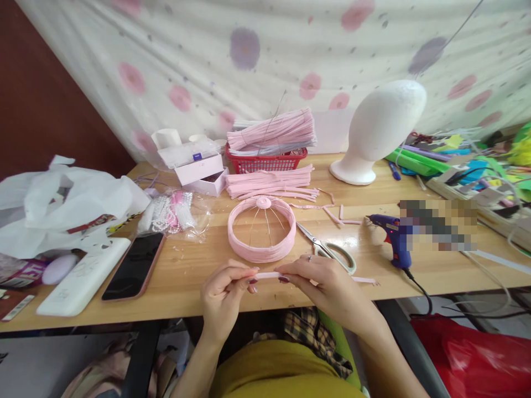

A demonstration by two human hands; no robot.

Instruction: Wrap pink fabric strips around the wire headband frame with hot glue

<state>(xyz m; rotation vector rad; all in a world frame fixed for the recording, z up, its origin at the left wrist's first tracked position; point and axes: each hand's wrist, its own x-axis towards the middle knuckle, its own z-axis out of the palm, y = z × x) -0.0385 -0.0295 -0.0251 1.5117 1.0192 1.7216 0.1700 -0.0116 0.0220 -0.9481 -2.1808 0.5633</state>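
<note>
My left hand (229, 292) pinches one end of a short pale pink pipe cleaner (267, 275) near the table's front edge. At its other end, the fingers of my right hand (321, 282) are closed on it, so it is stretched level between both hands. Just beyond them sits a round pink frame (262, 254) with a wide fuzzy band, thin wires and a small coiled disc at the top. Scissors (332, 251) with pale handles lie beyond my right hand. A thin pink strip (365, 281) shows to the right of that hand.
A blue glue gun (398, 237) stands at right, its cord running off the edge. Pink pipe cleaners (269, 182) lie before a red basket (267, 162). A white foam head (381, 127) stands behind. At left are a phone (133, 265), bagged beads (174, 213) and a plastic bag (70, 199).
</note>
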